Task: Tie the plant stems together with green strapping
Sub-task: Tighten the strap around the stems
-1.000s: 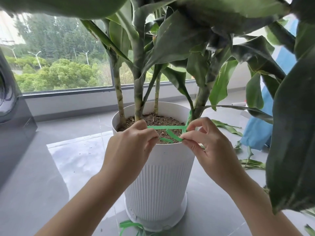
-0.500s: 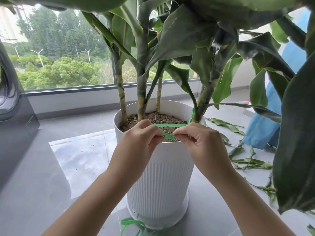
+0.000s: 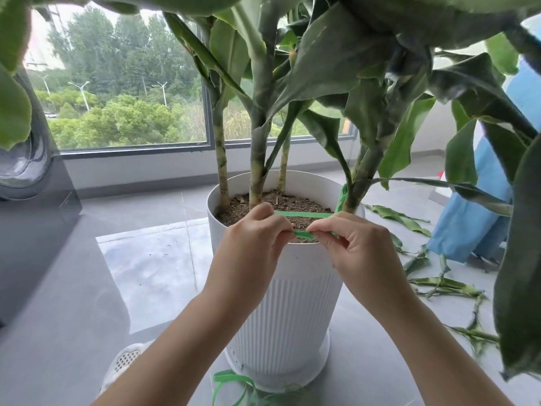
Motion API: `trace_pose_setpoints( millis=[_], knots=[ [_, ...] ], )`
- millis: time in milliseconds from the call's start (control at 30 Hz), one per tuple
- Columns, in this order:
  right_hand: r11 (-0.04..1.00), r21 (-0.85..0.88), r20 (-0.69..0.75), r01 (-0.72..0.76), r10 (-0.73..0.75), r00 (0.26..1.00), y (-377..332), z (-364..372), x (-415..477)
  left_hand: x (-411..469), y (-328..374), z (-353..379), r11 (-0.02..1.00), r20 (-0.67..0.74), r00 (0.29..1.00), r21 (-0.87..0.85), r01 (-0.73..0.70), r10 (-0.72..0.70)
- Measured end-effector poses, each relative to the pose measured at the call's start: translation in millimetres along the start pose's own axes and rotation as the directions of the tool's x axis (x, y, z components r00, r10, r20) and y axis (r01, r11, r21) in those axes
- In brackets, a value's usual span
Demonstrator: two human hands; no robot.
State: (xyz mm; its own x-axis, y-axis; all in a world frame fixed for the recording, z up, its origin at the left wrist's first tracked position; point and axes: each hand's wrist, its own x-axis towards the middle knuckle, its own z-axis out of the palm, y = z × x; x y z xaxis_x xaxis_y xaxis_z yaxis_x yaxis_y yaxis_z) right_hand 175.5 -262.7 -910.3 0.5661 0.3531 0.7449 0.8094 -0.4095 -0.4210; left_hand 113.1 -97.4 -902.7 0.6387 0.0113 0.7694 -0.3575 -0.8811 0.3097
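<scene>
We've got both hands over the near rim of the white ribbed pot [image 3: 281,303], fingertips almost meeting. Left hand [image 3: 251,244] is pinched on the green strapping [image 3: 303,214]; right hand [image 3: 355,244] is pinched on it too, thumb and forefinger closed on the short stretch between the hands.

Strapping: flat, narrow, bright green band. One run goes roughly horizontal, left-right, just above the soil [image 3: 292,205], from the left hand's fingers toward the right-side stem [image 3: 361,183]. There it turns up along that stem's base at the pot's right edge. A second, shorter piece sits lower, between the two pinches, also roughly left-right, slightly twisted. We can't tell whether a knot is formed there; the fingers cover it.

Stems: four visible, upright in the soil. Three are at left and centre, and the thicker right one leans right.

More loose green strapping coils [image 3: 234,388] lie on the grey floor tiles [image 3: 152,259] at the pot's base. Cut leaf scraps [image 3: 439,285] are scattered on the floor to the right.
</scene>
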Motion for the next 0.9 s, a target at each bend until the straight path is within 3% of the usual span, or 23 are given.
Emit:
trace_pose_setpoints(
  millis=[400,600,767,900],
  knots=[
    [0.999,-0.042,0.104,0.001,0.003,0.995,-4,-6,-5,-2,9,-1,0.979,0.005,0.999,0.198,0.042,-0.043],
    [0.995,-0.097,0.055,0.003,0.003,0.998,-1,4,-2,1,5,-3,0.988,0.053,0.996,0.137,0.066,-0.074],
    [0.998,-0.056,0.073,-0.033,0.037,0.997,-1,6,1,3,1,-1,0.988,0.092,0.995,0.154,0.013,-0.027],
    [0.997,0.025,0.116,-0.073,0.069,0.991,-4,3,1,4,-1,6,0.979,0.034,0.999,0.205,0.009,-0.017]
  ],
)
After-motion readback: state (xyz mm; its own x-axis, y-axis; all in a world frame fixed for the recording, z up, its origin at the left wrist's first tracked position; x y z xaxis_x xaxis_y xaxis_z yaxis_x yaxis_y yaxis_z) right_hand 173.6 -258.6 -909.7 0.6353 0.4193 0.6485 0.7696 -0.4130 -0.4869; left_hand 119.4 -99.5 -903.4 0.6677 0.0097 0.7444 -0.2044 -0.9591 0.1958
